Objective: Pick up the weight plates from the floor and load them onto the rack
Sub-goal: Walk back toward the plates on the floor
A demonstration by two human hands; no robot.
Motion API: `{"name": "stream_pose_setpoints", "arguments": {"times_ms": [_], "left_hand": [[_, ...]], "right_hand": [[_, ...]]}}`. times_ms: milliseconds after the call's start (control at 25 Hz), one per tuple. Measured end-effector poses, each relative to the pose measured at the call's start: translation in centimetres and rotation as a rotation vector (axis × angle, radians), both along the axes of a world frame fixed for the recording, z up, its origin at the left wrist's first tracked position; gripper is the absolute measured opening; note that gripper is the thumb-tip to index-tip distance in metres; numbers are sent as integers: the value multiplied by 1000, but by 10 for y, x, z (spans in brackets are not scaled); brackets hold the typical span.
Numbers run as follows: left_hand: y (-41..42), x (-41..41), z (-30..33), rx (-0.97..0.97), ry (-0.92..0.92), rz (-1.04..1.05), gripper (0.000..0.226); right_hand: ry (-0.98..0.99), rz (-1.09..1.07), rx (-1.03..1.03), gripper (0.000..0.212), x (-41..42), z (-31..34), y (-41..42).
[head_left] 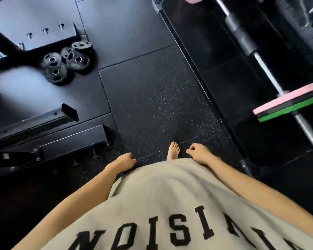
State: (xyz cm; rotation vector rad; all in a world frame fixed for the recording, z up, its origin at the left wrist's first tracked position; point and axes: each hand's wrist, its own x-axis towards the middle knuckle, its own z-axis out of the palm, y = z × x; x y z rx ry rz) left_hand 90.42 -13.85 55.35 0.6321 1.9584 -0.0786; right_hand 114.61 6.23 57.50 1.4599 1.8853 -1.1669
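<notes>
Several small black weight plates [67,62] lie in a loose cluster on the dark floor at the upper left, some overlapping. My left hand [126,161] hangs at my side near the shirt hem, fingers loosely curled, holding nothing. My right hand [199,153] hangs on the other side, also loosely curled and empty. Both hands are far from the plates. Black steel beams of a rack [49,120] run along the left edge.
A barbell [264,69] lies diagonally at the right, loaded with pink, black and green plates [289,103]. A black platform edge [202,83] runs diagonally beside it. My bare foot [173,150] stands on the speckled rubber floor [155,98].
</notes>
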Motion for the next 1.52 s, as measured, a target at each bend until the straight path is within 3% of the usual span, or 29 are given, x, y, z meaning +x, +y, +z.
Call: {"name": "stream_pose_setpoints", "arguments": {"times_ms": [200, 400, 600, 840, 1000, 1520], "left_hand": [[81, -70, 16, 108, 151, 294, 32], [136, -137, -9, 82, 25, 432, 32], [191, -277, 0, 104, 26, 525, 28], [233, -441, 13, 128, 23, 705, 23], [265, -520, 8, 120, -28, 803, 21], [345, -761, 12, 27, -32, 961, 21]], "right_hand": [[-11, 236, -53, 17, -118, 7, 116], [-57, 454, -96, 17, -248, -5, 196], [-78, 560, -44, 18, -393, -5, 269], [45, 591, 9, 19, -576, 8, 334], [-5, 606, -91, 17, -673, -6, 369], [-99, 705, -151, 16, -981, -7, 461]]}}
